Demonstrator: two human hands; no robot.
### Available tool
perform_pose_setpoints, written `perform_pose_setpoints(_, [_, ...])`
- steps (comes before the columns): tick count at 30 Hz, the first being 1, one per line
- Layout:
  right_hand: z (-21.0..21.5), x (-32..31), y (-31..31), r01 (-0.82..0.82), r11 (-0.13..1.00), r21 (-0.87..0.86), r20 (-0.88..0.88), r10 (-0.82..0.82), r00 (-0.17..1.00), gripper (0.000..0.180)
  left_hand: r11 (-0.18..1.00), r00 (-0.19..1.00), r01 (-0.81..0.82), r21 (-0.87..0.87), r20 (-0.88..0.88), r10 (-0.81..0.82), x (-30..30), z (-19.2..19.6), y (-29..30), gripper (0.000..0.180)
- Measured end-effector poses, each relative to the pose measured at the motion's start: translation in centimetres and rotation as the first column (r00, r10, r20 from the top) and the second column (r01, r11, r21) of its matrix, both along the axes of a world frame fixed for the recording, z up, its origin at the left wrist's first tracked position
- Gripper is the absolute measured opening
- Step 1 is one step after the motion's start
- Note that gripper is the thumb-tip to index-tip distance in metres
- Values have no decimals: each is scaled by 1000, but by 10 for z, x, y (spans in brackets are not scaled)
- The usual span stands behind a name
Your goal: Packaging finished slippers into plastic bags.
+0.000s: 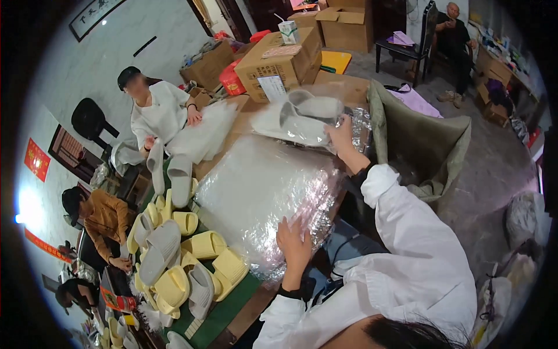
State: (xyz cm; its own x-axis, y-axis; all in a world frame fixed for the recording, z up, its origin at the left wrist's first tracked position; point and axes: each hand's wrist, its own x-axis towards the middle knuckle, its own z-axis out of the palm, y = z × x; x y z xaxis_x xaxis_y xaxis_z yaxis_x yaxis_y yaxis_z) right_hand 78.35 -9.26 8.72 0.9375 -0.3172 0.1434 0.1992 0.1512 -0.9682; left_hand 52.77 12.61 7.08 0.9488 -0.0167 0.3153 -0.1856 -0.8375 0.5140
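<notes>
The person's right hand [343,138] was closed on the near edge of a pair of pale grey slippers in a clear plastic bag [305,123]. This pair, a little blurred, was just beyond a wide, flat pile of clear, shiny plastic [256,186], and near a large brown cardboard box [276,64], on top of which stood a small white and green drink carton [289,33]. The left hand [294,243] rested on the near side of the pile, with its fingers slightly apart; I cannot tell whether they pinched the plastic. The two hands were well apart from each other.

To the left of the pile, many pale yellow ridged slippers [171,291] and some grey slippers [160,251] lay in a loose heap upon a green tabletop [232,301]. To the right of the bagged pair there was a big, open, olive-green sack [454,136]. Across the table, a co-worker in a white shirt and black cap [163,107] had one hand at some translucent whitish plastic [206,134]. Another co-worker in an orange-brown top [104,218] was bent forward beyond the heap.
</notes>
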Motion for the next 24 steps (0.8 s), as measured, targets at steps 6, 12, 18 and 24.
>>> perform_pose_setpoints(6, [-16,-10,-28,244,812,-530,-432,-506,747,112,999,1000,6,-32,23,-5,-2,-18,8,37])
perform_pose_setpoints(12, [-38,31,-37,321,879,-353,-393,-451,802,125,1000,1000,3,-25,-3,-3,2,-17,8,36])
perform_pose_setpoints(18, [-87,76,-73,154,969,192,-409,-63,910,70,1000,999,14,-19,30,-13,4,-6,2,36])
perform_pose_setpoints(24, [-99,63,-49,783,471,-406,264,-760,594,46,987,969,150,-63,207,-134,-13,17,-4,33])
